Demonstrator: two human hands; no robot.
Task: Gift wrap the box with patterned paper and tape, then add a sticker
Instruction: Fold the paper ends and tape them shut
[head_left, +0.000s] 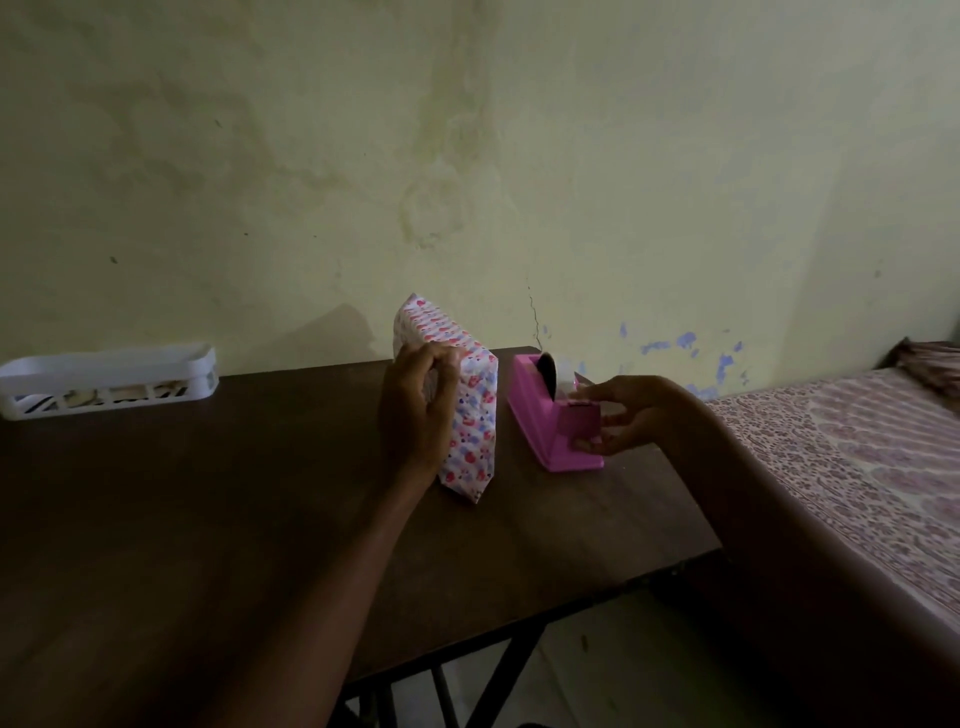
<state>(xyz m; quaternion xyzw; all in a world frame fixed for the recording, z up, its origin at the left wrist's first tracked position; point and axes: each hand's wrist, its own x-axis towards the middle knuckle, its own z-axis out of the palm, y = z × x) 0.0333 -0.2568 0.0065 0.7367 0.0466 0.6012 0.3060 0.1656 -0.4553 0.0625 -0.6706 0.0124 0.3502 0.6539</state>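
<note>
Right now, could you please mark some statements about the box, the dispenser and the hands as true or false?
1. The wrapped box stands on edge on the table. True.
2. The left hand lies flat on the table. False: it grips the box.
3. The right hand holds the front end of the pink tape dispenser. True.
4. The white basket sits right of the dispenser. False: it is far left on the table.

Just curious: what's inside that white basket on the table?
Through side cut-outs of the white basket, a few pale pieces show. Its wall hides the rest, so what they are is unclear.
</note>
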